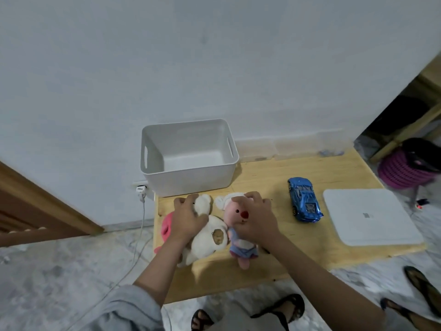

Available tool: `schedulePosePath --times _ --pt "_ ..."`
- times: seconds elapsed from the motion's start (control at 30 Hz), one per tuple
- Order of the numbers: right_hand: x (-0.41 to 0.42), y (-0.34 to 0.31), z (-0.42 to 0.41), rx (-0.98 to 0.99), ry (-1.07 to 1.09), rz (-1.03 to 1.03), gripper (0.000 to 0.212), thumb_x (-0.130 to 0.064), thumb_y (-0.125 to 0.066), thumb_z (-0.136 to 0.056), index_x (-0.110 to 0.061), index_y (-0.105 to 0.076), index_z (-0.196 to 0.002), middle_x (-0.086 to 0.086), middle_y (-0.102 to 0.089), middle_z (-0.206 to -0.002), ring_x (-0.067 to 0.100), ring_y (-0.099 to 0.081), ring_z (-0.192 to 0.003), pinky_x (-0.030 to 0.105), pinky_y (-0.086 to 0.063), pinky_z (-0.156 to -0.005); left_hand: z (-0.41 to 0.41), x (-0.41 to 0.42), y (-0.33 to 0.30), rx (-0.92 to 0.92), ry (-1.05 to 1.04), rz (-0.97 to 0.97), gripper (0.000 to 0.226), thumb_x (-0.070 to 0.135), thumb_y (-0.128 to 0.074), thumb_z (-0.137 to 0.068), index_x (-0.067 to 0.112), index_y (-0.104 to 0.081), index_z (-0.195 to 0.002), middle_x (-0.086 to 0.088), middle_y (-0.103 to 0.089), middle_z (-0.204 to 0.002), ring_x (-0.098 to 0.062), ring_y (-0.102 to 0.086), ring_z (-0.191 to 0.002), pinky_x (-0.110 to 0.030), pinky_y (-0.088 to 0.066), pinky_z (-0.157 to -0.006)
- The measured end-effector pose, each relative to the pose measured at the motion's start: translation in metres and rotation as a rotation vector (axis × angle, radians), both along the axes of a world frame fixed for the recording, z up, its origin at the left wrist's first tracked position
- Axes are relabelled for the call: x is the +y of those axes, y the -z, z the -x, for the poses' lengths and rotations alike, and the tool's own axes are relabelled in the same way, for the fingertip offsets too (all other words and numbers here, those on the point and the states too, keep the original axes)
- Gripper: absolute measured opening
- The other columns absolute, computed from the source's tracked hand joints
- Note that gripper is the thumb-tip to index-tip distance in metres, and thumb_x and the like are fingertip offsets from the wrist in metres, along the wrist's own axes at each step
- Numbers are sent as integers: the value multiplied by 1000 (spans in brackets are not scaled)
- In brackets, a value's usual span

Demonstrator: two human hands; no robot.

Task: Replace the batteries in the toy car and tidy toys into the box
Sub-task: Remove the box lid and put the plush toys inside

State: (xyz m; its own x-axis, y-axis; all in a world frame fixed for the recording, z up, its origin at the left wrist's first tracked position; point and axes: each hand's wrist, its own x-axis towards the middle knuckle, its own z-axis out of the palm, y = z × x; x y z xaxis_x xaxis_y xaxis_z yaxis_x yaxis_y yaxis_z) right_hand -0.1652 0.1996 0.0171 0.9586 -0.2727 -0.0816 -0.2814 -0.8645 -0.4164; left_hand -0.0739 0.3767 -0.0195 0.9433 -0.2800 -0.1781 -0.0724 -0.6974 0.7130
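Observation:
A white plush bear (pixel 210 237) lies on the low wooden table (pixel 274 235), and my left hand (pixel 188 217) grips its head. A pink plush (pixel 167 225) shows partly under that hand. Right beside the bear lies a pink pig doll in a blue outfit (pixel 241 244); my right hand (pixel 255 216) grips its head, fingers curled round it. The white plastic box (pixel 191 173) stands empty at the table's far left corner, just beyond both hands. A blue toy car (pixel 304 199) rests on the table to the right of my right hand, untouched.
A white flat lid or board (pixel 370 218) lies at the table's right end. A charger and its cable (pixel 140 211) hang from a wall socket left of the table. A purple coiled thing (pixel 403 170) sits on the floor at right. My sandalled feet (pixel 281 309) stand by the near edge.

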Motion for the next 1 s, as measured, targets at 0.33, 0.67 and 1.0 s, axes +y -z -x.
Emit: schedulePosePath --times 0.33,0.67,1.0 --pt "-16 -82 -8 -157 26 -186 62 -25 -74 -63 -31 -59 -122 -2 -49 -113 23 -45 -105 30 -46 -76 22 -6 -34 -119 -116 252 55 11 -72 -71 20 -59 -124 -1 -42 -112 7 -47 -78 4 -34 -68" --pt "-31 -171 -50 -220 -58 -138 62 -29 -70 -61 -46 -54 -119 -8 -46 -108 20 -45 -108 37 -48 -87 0 -14 -127 -265 -253 371 54 20 -76 -65 34 -64 -115 7 -41 -103 4 -51 -83 -2 -35 -68" --pt "-30 -187 -129 -499 -90 -113 56 -27 -74 -63 -32 -52 -113 -1 -40 -114 25 -45 -108 30 -46 -76 -88 -10 -182 -649 -341 183 44 21 -72 -67 33 -64 -109 3 -36 -105 -22 -46 -102 -27 -43 -72"
